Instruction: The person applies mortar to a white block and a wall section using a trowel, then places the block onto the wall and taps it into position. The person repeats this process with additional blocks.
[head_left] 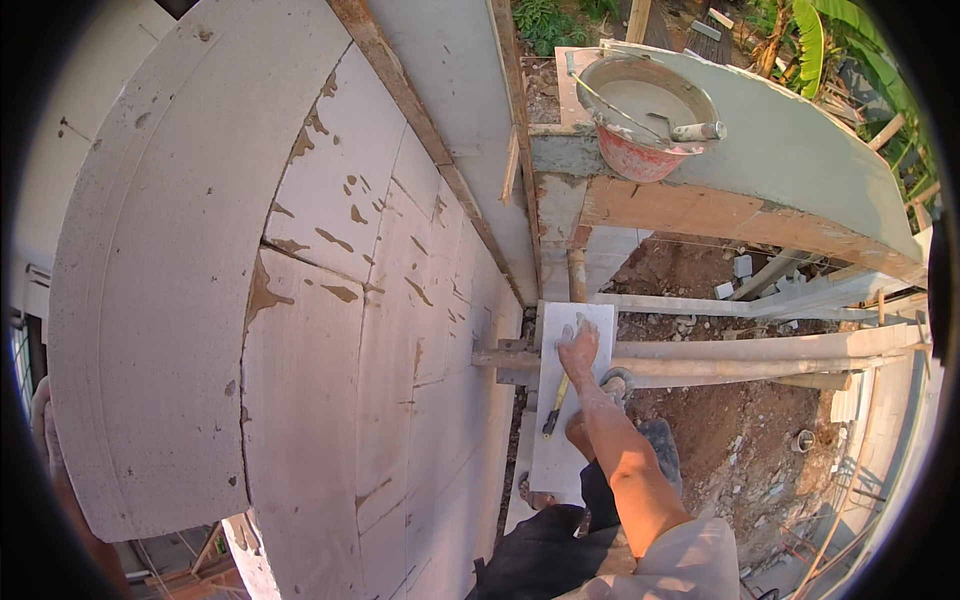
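Note:
My right hand [578,352] is low over a long white board [565,455], its fingers closed around the upper end of a slim tool [557,400] with a yellow shaft and a black end. The tool's head is hidden by the fingers, so its kind does not show. Beneath my arm, a foot [537,495] rests by the board's near end. At the far left rim, a skin-coloured arm [75,515] shows partly behind a thick pale block [170,270]. Its hand is hidden, and I cannot tell whether the arm is mine.
Pale block wall [400,330] with mortar smears runs along the left. A red bucket [640,155] with grey contents stands on the ledge [790,150] at the upper right. Wooden poles [750,368] cross above rubble-strewn soil [710,425].

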